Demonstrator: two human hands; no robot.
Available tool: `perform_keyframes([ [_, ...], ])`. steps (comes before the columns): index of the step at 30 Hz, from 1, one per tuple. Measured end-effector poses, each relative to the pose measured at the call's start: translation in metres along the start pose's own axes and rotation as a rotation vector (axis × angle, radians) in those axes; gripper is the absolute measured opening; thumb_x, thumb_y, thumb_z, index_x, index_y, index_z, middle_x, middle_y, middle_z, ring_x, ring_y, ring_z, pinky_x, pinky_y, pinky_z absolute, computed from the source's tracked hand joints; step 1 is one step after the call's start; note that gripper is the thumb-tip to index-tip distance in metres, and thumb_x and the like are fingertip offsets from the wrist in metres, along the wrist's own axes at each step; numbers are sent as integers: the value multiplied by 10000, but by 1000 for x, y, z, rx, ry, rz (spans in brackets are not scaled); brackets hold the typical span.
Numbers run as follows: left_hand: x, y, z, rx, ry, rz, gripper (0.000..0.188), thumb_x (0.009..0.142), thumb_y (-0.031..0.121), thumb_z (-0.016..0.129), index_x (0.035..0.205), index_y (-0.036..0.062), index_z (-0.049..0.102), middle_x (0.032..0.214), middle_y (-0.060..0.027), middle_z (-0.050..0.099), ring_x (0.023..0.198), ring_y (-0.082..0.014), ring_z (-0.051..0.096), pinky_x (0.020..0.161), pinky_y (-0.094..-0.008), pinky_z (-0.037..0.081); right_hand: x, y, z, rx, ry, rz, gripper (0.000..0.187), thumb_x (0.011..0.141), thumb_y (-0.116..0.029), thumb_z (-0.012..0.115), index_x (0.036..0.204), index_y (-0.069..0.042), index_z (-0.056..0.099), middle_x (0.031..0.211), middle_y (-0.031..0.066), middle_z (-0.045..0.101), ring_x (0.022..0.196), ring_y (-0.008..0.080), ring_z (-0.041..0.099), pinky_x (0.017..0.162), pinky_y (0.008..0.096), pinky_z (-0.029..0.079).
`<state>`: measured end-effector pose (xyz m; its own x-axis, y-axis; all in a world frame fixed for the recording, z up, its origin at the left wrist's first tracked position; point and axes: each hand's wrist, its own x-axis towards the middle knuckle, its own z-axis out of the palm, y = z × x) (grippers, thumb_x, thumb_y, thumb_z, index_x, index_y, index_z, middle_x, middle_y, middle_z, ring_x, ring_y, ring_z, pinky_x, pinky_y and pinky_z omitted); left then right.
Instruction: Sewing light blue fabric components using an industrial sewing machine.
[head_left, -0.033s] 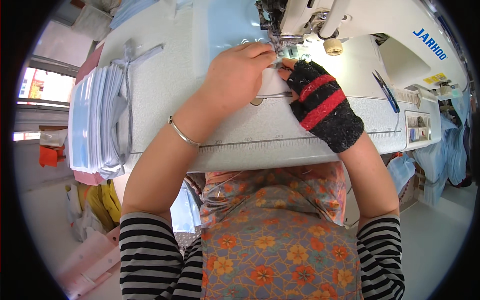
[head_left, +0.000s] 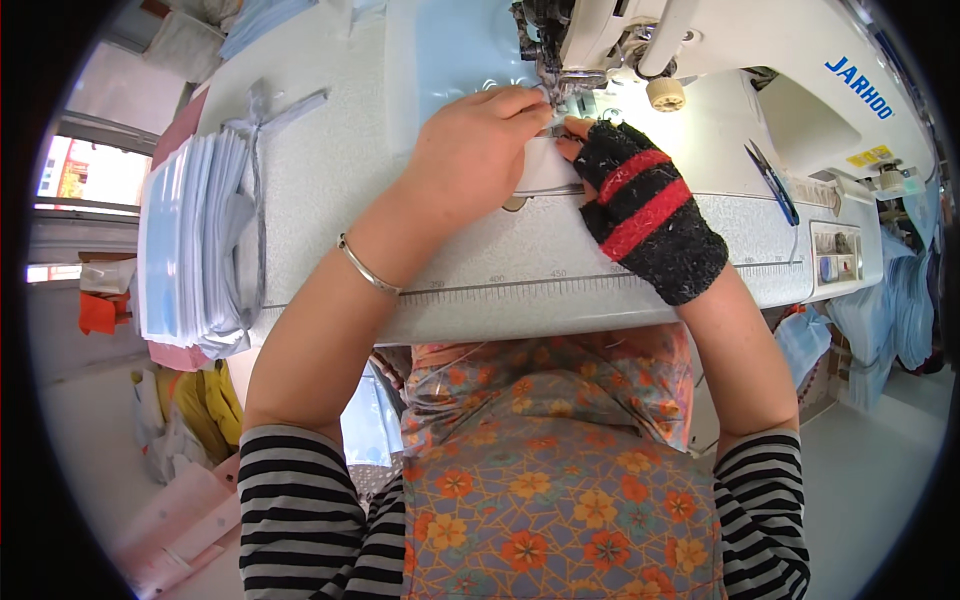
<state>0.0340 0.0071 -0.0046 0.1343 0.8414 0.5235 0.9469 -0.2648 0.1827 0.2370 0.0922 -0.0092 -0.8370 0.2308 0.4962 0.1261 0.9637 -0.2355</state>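
Observation:
At the needle area of a white sewing machine (head_left: 620, 45), both my hands work close together. My left hand (head_left: 475, 145), bare with a silver bangle at the wrist, lies over the edge of a light blue sheet of fabric (head_left: 440, 60). Its fingers are pressed together, tips beside the presser foot (head_left: 575, 103), closed on the sheet's edge; the thumb is hidden. My right hand (head_left: 650, 205) wears a black fingerless glove with red stripes. Its bare fingertips are drawn in just right of the foot, closed, and what they hold is too small to tell.
A tied stack of light blue and white pieces (head_left: 195, 235) stands at the table's left edge. Thread snips (head_left: 773, 185) lie right of my glove, near a small tray of bobbins (head_left: 836, 255). A printed ruler (head_left: 530, 287) runs along the front edge. Blue pieces (head_left: 885, 320) hang at right.

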Motion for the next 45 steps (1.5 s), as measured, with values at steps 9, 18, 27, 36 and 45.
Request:
perform_keyframes([
  [9,2,7,-2,21,-3,13,316,761,-15,596,1060,35,684,1174,-100,654,1059,-283,641,873,-387,547,-1,1,3,-29,20,3,435,774,49,565,1197,-37,616,1267,182,595,1130,384,579,986,453,484],
  [18,3,-6,-24,45,-247,53,280,826,130,622,1075,16,681,1112,-121,640,1032,-317,630,851,-400,543,0,10,6,-6,-3,162,322,807,17,585,1117,-30,656,1193,179,631,1080,354,604,931,424,506],
  [27,-25,52,-8,94,-103,-73,470,858,225,668,1234,-43,579,1360,-177,544,1243,-352,521,1017,-546,444,-3,1,-3,75,-24,47,296,840,15,550,1115,-8,656,1201,158,647,1095,340,607,947,401,499],
  [36,-19,47,-7,25,-79,-87,386,824,186,686,1154,-6,629,1240,-139,603,1196,-295,557,1015,-521,451,-2,0,-5,36,-48,69,327,816,33,553,1123,-13,657,1214,155,644,1115,345,605,980,404,488],
  [45,-16,38,-4,33,4,-26,272,768,65,643,1034,9,665,1115,-109,648,1050,-286,629,943,-426,503,-3,3,0,16,-10,26,380,770,32,579,1140,-21,647,1229,155,631,1132,356,590,993,418,478],
])
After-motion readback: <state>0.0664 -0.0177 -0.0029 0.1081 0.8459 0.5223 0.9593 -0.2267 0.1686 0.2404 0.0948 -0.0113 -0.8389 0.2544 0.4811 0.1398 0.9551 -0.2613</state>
